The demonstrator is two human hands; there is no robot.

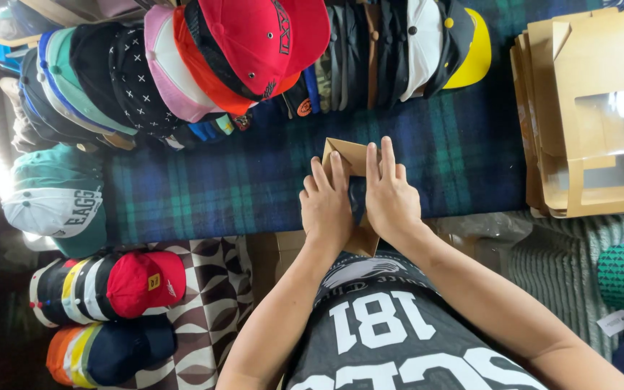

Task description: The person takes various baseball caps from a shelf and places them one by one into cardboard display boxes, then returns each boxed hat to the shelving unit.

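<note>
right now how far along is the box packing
Done: nothing packed shows. In hand: left hand and right hand press flat on one brown box, something dark between them. Left: a stack of flat boxes and rows of caps lie untouched.

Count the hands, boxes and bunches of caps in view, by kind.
Hands: 2, left hand, right hand
Folded box under them: 1
Pile of flat boxes: 1
Bunches of caps: 4, long row, teal bunch, red-fronted bunch, navy bunch
Total: 8
</note>
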